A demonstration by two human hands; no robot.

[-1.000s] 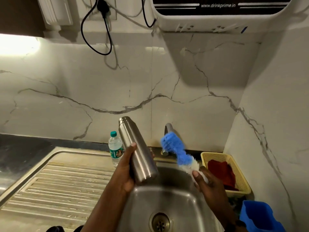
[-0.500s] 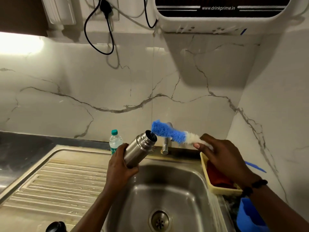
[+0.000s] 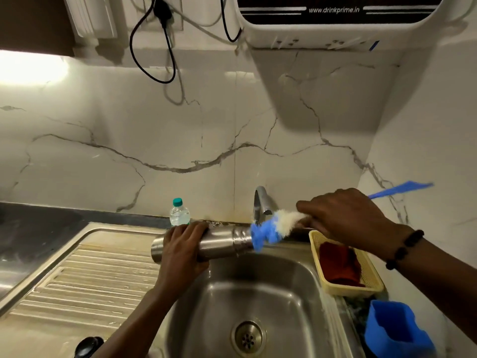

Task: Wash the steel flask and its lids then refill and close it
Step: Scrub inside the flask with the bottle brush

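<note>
The steel flask [image 3: 222, 242] lies almost level above the back of the sink [image 3: 260, 301], its open mouth pointing right. My left hand [image 3: 182, 250] grips it round the middle. A bottle brush [image 3: 271, 228] with blue and white bristles meets the flask's mouth, its blue tip at the rim. My right hand [image 3: 343, 218] holds the brush by its stem, and the blue handle sticks out behind the hand to the right. A black lid-like thing [image 3: 89, 346] lies at the bottom edge on the drainboard.
The tap [image 3: 260, 202] stands just behind the flask mouth. A small plastic water bottle [image 3: 179, 214] stands at the back left. A yellow basket [image 3: 371, 282] with a red cloth sits right of the sink, a blue container [image 3: 397, 329] below it. A water purifier [image 3: 335, 19] hangs above.
My left hand has tipped the flask from upright to nearly level, mouth to the right. My right hand has swung the brush up and brought its blue tip to the flask's mouth.
</note>
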